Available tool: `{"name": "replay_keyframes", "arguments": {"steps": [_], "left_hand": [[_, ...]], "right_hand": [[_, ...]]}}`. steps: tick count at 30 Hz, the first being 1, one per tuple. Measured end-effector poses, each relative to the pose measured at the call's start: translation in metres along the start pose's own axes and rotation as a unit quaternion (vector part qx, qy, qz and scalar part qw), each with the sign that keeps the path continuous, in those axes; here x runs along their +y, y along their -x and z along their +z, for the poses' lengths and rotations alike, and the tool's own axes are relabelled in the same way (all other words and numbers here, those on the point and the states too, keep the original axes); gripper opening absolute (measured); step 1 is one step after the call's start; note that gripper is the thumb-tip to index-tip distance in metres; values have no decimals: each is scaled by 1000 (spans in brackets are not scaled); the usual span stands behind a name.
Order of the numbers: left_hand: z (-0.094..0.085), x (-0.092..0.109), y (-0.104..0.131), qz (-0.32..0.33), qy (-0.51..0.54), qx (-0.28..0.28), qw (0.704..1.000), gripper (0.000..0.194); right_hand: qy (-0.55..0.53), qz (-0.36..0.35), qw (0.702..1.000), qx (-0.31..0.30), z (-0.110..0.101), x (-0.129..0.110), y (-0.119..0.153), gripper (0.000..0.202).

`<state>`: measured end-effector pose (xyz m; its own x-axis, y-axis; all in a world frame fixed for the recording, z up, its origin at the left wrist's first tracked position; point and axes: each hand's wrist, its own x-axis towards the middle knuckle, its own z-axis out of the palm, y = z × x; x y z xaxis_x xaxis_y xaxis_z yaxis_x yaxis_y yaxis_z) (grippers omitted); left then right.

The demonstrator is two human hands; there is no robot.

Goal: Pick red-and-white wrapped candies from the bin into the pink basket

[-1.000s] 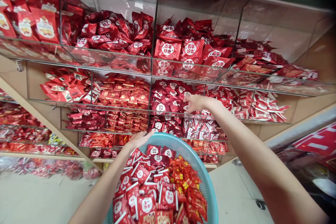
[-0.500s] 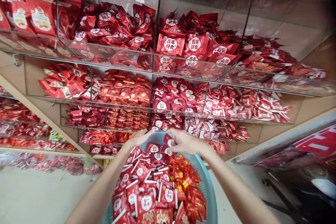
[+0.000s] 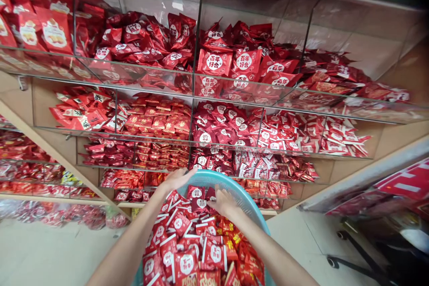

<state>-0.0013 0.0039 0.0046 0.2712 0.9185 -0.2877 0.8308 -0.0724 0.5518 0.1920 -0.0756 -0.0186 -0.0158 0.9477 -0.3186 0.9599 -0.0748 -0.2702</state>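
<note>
the left hand (image 3: 177, 179) is at the near-centre of the frame, at the upper left rim of a round teal perforated plastic basket (image 3: 236, 183); its fingers are straight and close together, though whether they grip the rim cannot be told. the right hand (image 3: 225, 201) reaches into the basket's upper part, fingers bent down at small dark red packets with white heart-shaped labels (image 3: 202, 203) — whether they pinch one cannot be told.

the basket fills the lower centre, with red packets with white round labels (image 3: 187, 262) heaped at its left and middle and shiny orange-red packets with yellow print (image 3: 236, 237) at its right.

behind it, a tan wooden shelf unit with clear glass fronts (image 3: 69, 152) spans the frame, its tiers divided into compartments of mostly red packets. larger red pouches with pale oval labels (image 3: 55, 33) stand at the upper left. pale, smooth floor tiles (image 3: 295, 250) show at both lower sides — clear bags of red packets (image 3: 90, 214) lie along the lower left, and a black wheeled base (image 3: 358, 263) stands at the lower right.
</note>
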Motion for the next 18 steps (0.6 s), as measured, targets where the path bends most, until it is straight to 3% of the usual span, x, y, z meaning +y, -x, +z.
{"name": "replay_keyframes", "arguments": {"steps": [4, 10, 14, 16, 18], "left_hand": [[0, -1, -1, 6, 2, 7, 1000, 77], [1, -1, -1, 18, -18, 4, 1000, 76], [1, -2, -1, 17, -15, 9, 1000, 77], [1, -3, 0, 14, -11, 8, 1000, 77], [0, -2, 1, 15, -3, 6, 1000, 77]], "right_hand": [[3, -29, 999, 39, -29, -6, 12, 54], [-91, -170, 959, 209, -126, -17, 31, 37], [-64, -139, 925, 349, -173, -20, 15, 27], [-32, -104, 922, 371, -185, -22, 2, 24], [-6, -73, 935, 348, -192, -26, -10, 33]]}}
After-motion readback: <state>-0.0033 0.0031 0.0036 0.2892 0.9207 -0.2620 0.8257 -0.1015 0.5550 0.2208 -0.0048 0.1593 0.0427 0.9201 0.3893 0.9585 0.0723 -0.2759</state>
